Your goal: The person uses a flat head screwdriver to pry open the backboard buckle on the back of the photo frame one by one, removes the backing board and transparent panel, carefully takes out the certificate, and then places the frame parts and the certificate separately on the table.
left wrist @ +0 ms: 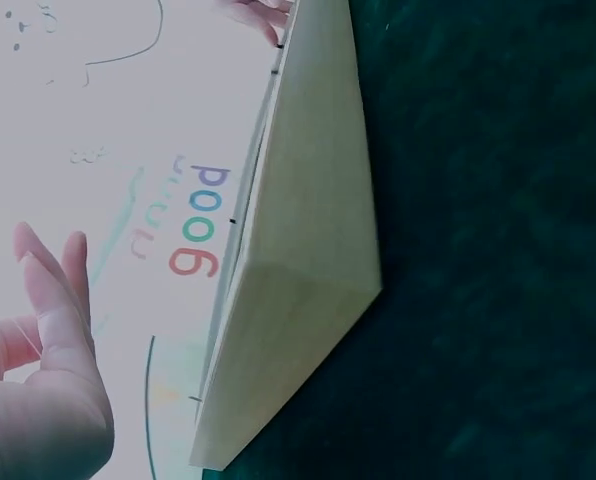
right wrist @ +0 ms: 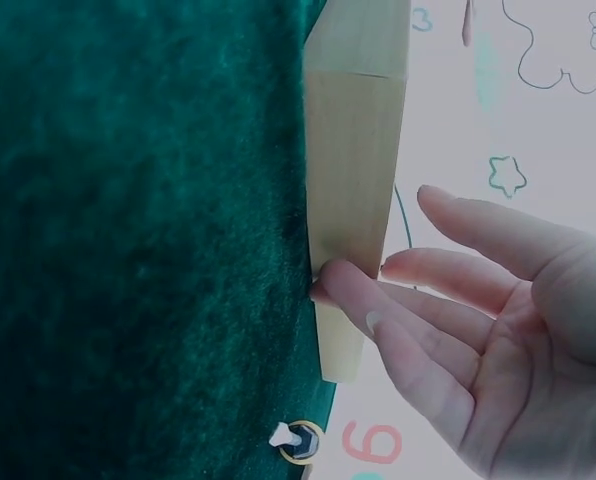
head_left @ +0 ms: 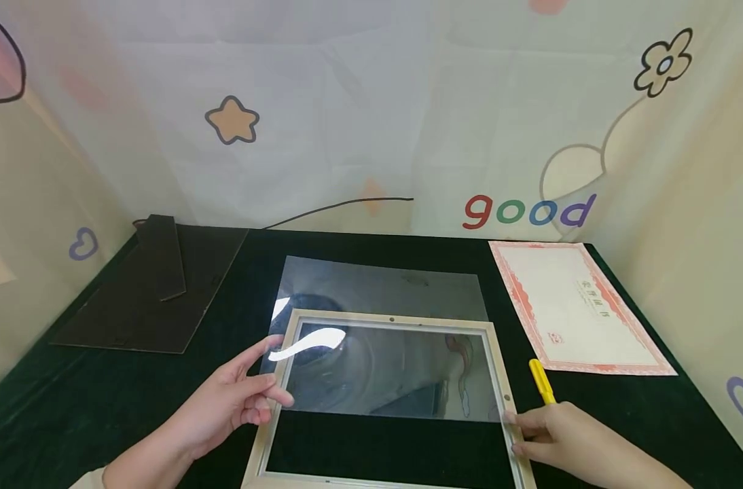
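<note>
A pale wooden picture frame [head_left: 396, 317] lies on the dark green cloth in the head view. A clear plastic sheet [head_left: 384, 285] lies partly over its opening and reaches past its far side. At the sheet's near left corner, my left hand [head_left: 240, 394] pinches the edge, raised a little above the frame in the left wrist view. My right hand [head_left: 567, 438] touches the frame's right side with its fingertips. In the right wrist view, its thumb stands apart from the wood, fingers loosely spread [right wrist: 438, 330]. The hand hides part of a yellow pen [head_left: 541, 382].
A black backing board [head_left: 121, 299] with a stand leg [head_left: 161, 258] lies at the far left. On the right is a red-bordered certificate [head_left: 576, 309]. A printed cloth wall [head_left: 347, 122] rises behind the table, and side cloths close off left and right.
</note>
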Tool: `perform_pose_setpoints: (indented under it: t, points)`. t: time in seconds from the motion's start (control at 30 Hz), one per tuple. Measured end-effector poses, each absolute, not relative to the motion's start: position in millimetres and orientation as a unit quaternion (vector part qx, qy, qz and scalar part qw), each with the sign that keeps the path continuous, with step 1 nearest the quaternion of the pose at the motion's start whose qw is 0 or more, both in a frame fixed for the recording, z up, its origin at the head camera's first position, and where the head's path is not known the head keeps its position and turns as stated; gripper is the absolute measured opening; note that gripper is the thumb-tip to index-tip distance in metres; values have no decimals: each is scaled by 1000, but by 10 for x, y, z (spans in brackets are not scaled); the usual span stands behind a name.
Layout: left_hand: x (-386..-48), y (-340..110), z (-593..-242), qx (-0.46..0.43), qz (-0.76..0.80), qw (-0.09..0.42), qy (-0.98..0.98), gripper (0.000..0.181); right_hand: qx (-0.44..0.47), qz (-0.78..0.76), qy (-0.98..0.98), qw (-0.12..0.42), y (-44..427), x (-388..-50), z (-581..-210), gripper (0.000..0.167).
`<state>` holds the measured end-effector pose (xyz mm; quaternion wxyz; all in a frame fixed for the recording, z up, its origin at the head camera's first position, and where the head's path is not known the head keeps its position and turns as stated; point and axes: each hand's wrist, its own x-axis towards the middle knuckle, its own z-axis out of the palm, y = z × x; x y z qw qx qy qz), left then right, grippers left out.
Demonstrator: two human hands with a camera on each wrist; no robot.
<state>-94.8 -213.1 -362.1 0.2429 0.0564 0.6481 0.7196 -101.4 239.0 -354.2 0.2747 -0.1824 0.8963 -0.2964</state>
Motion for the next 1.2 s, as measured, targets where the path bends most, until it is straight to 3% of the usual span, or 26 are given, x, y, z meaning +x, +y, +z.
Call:
perform_pose_setpoints:
  t: [0.73,1.0,1.2]
  points:
    - [-1791,-1943,-3580,0,716,207,667,55,-202,-252,916,238,2356,-989,-3528,44]
    - [-2038,-1869,-3588,-9,692,205,692,56,-114,-173,951,229,2229,-1015,-3534,71]
    - [-2198,-1808,-3615,-14,677,208,705,56,-105,-130,958,235,2157,-1028,-3584,83]
